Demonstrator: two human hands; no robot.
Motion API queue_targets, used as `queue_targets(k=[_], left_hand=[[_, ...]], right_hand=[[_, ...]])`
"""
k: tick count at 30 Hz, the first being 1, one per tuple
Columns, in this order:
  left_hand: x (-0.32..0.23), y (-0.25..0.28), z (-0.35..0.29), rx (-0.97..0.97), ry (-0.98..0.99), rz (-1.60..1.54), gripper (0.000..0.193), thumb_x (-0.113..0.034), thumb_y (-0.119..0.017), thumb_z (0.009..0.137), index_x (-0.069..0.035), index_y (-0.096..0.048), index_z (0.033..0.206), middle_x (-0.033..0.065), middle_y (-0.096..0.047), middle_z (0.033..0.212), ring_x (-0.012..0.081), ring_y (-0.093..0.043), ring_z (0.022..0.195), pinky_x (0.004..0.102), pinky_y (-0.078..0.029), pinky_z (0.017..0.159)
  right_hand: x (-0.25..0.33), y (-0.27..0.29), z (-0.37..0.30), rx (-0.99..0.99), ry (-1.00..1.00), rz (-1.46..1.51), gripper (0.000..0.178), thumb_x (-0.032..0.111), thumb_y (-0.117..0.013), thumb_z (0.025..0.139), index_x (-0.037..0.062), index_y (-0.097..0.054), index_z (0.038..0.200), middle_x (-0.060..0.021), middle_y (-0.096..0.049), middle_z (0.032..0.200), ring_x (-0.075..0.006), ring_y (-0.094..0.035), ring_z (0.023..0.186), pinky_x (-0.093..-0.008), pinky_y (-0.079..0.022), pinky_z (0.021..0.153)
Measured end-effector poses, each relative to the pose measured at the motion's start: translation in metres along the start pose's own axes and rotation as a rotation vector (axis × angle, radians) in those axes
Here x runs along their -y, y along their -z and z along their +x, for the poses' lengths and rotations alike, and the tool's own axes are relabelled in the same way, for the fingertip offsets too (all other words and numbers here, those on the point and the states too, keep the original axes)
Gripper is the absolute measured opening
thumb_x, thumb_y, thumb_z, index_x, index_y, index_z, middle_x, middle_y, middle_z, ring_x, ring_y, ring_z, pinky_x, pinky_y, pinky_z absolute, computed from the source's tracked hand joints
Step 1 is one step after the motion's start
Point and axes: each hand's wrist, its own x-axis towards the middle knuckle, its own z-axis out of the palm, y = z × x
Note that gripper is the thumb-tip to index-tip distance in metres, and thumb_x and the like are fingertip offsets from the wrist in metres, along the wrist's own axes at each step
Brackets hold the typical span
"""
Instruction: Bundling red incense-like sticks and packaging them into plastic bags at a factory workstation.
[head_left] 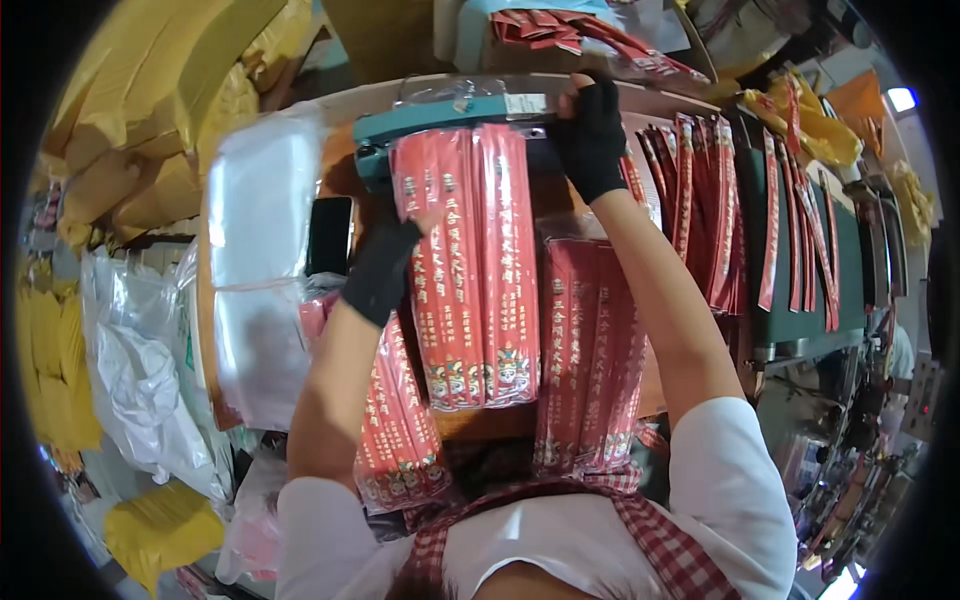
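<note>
A clear plastic bag of long, narrow red printed paper sleeves (470, 290) lies upright in front of me. Its top end reaches into a teal bar-shaped heat sealer (430, 122) at the back of the table. My left hand (388, 262), in a black fingerless glove, holds the bag's left side, its fingertips partly hidden. My right hand (588, 135), gloved alike, grips the right end of the sealer's arm. Another bag of red sleeves (590, 350) lies to the right. A further bagged bundle (400, 430) lies partly under my left forearm.
A stack of clear plastic bags (260, 200) lies at the left, beside a dark phone (331, 235). Loose red sleeves (705, 210) stand in rows at the right on a dark green surface (840, 270). Yellow wrapped parcels (150, 80) pile up at the far left.
</note>
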Motion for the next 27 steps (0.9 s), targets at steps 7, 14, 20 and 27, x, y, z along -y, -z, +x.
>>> queue_targets(k=[7, 14, 20, 27], left_hand=[[0.055, -0.024, -0.063, -0.062, 0.058, 0.077, 0.050, -0.010, -0.074, 0.077, 0.000, -0.055, 0.122, 0.0078, -0.064, 0.112, 0.0176, -0.062, 0.098, 0.0327, -0.049, 0.088], [0.081, 0.013, -0.094, -0.130, -0.026, 0.263, 0.051, -0.014, -0.072, 0.076, 0.003, -0.053, 0.119, 0.0116, -0.064, 0.106, 0.0210, -0.062, 0.093, 0.0342, -0.049, 0.086], [0.113, 0.047, -0.222, -0.826, -0.442, 1.508, 0.079, -0.022, -0.081, 0.068, 0.007, -0.039, 0.128, 0.0276, -0.042, 0.128, 0.0394, -0.042, 0.121, 0.0448, -0.039, 0.098], [0.134, 0.121, -0.287, -0.300, -0.196, 0.132, 0.057, -0.009, -0.062, 0.085, 0.003, -0.041, 0.136, 0.0117, -0.053, 0.130, 0.0198, -0.050, 0.117, 0.0329, -0.041, 0.100]], right_hand=[[-0.012, 0.018, -0.006, -0.105, 0.032, -0.016, 0.040, 0.019, -0.064, 0.084, 0.0080, -0.048, 0.119, -0.0141, -0.051, 0.116, -0.0303, -0.061, 0.082, -0.0400, -0.050, 0.069], [0.051, 0.121, -0.071, 0.255, -0.130, 0.043, 0.077, 0.032, -0.071, 0.078, 0.0033, -0.033, 0.139, -0.0248, -0.038, 0.139, -0.0418, -0.042, 0.123, -0.0463, -0.036, 0.101], [0.118, 0.233, -0.165, 0.689, -0.129, -0.270, 0.080, 0.050, -0.068, 0.072, 0.0081, -0.043, 0.135, -0.0198, -0.033, 0.146, -0.0422, -0.029, 0.135, -0.0689, -0.024, 0.096], [0.238, 0.183, -0.147, 0.577, 0.162, 0.463, 0.053, 0.020, -0.072, 0.074, 0.0012, -0.050, 0.118, -0.0145, -0.055, 0.113, -0.0330, -0.054, 0.106, -0.0379, -0.044, 0.089]])
